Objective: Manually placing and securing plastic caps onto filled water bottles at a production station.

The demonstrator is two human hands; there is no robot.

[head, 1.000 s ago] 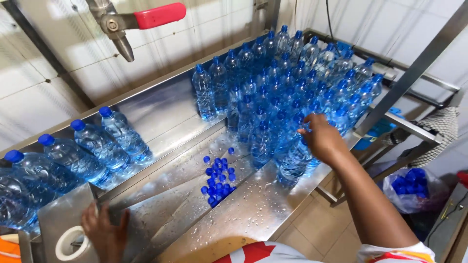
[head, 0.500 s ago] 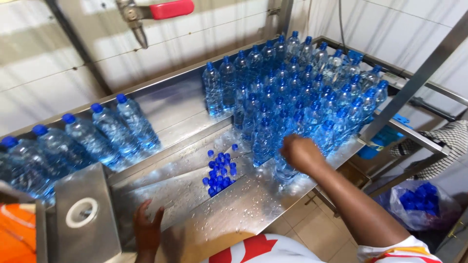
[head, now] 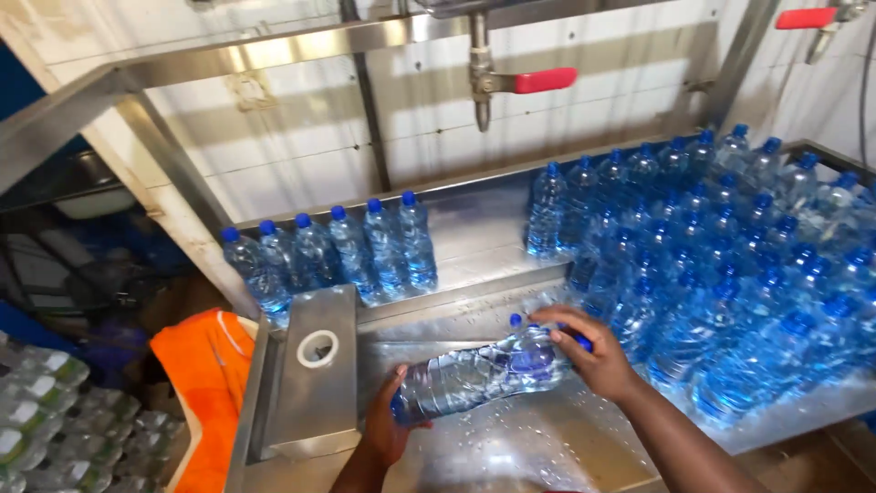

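Bottle handling at a wet steel worktop (head: 474, 246), seen from above. We see one clear plastic bottle (head: 474, 372) lying on its side, held above the lower tray between both hands. The left hand (head: 388, 422) cups its base, fingers curled round the bottom end; the right hand (head: 589, 351) closes over the neck end, covering the blue cap, thumb and fingers wrapped round it. Neither hand is spread — both are clasped on the same bottle. Behind it a row of six upright capped bottles (head: 333, 251) stands along the rear ledge, and a dense block of upright bottles (head: 721, 265) fills the worktop to the right, just beside the right hand. A steel block with a round hole (head: 317, 349) sits near the left hand; a red-handled valve (head: 520, 82) hangs above. We judge the step in hand to be the carrying or turning of a single bottle between the two groups — any next move calls for a firm two-handed grip, since the surfaces are wet.
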